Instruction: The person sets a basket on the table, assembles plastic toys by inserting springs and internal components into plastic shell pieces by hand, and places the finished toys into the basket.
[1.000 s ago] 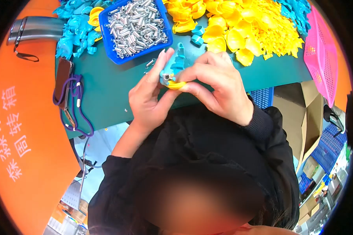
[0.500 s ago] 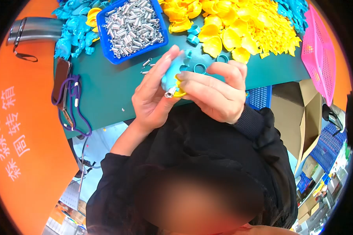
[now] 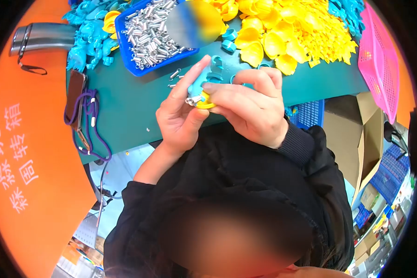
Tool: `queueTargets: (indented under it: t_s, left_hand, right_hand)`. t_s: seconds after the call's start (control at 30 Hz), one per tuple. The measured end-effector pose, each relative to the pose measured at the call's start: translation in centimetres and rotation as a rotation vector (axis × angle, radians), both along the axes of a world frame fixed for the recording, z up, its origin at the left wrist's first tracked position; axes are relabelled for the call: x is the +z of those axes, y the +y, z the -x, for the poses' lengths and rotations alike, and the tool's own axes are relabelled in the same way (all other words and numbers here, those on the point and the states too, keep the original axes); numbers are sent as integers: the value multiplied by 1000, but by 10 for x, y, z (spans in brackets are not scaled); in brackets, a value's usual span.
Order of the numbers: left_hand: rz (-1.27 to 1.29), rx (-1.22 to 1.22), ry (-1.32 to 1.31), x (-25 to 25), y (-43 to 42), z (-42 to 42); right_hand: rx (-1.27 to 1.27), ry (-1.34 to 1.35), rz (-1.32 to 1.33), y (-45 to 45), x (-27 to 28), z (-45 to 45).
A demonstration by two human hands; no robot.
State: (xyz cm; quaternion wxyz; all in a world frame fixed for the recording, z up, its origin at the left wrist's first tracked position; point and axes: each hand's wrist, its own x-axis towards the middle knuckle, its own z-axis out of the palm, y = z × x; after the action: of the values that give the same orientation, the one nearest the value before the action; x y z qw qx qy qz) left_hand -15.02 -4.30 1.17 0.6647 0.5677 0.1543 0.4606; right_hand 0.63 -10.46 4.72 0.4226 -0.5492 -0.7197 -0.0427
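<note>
Between my two hands, in front of my chest, is a light blue plastic toy part. My left hand closes on it from the left, fingers behind it and thumb below. A small metal spring sits at the part's lower left end. My right hand is closed, its fingers pressing a yellow plastic piece against the blue part. Behind the fingers lie loose teal rings on the green table top.
A blue tray of metal springs stands ahead, partly under a blurred patch. Yellow shells and blue parts are heaped around it. A steel flask and a phone lie left; a pink basket stands right.
The blue part has turned in my hands, so its teal ring-like edge and the yellow piece show more. Both hands have shifted slightly.
</note>
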Motion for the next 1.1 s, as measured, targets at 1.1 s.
queueTargets:
  t_s: [1.1]
  left_hand:
    - [791, -271, 55, 34, 14, -8]
  right_hand:
    - [-511, 9, 305, -41, -23, -141]
